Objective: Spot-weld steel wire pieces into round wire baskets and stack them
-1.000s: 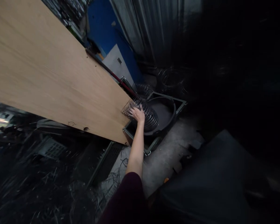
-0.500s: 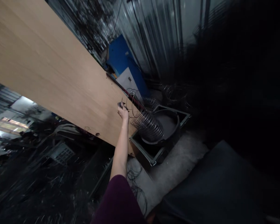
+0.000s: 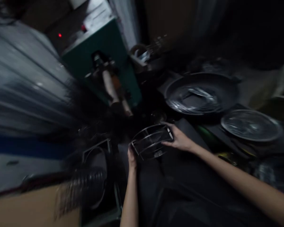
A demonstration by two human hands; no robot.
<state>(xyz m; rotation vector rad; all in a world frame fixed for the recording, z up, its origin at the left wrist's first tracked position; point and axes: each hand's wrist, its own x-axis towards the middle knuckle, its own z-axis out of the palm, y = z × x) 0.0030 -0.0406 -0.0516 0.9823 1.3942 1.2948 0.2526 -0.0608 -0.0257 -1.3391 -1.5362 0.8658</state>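
A round wire frame [image 3: 148, 137] with crossing bars is held in front of me, above dark cloth over my lap. My left hand [image 3: 132, 157] is closed on its left side, with the fingers partly hidden. My right hand [image 3: 180, 138] grips its right end, thumb below and fingers along the edge. Beyond the frame stands a green machine [image 3: 85, 60] with pale and orange rods sticking out towards me. The whole view is dim and smeared by motion.
To the right are a large dark basin [image 3: 227, 86] with shiny wire pieces inside and a round tray [image 3: 251, 125]. At lower left, a wire coil [image 3: 73, 189] lies by a wooden board [image 3: 33, 208] and a metal-framed box [image 3: 118, 197]. Corrugated metal wall [image 3: 21, 69] stands at left.
My view has swung right, from the wooden board and wire coil to the green machine. One hand was reaching out by the coil; now both hands are on the wire frame.
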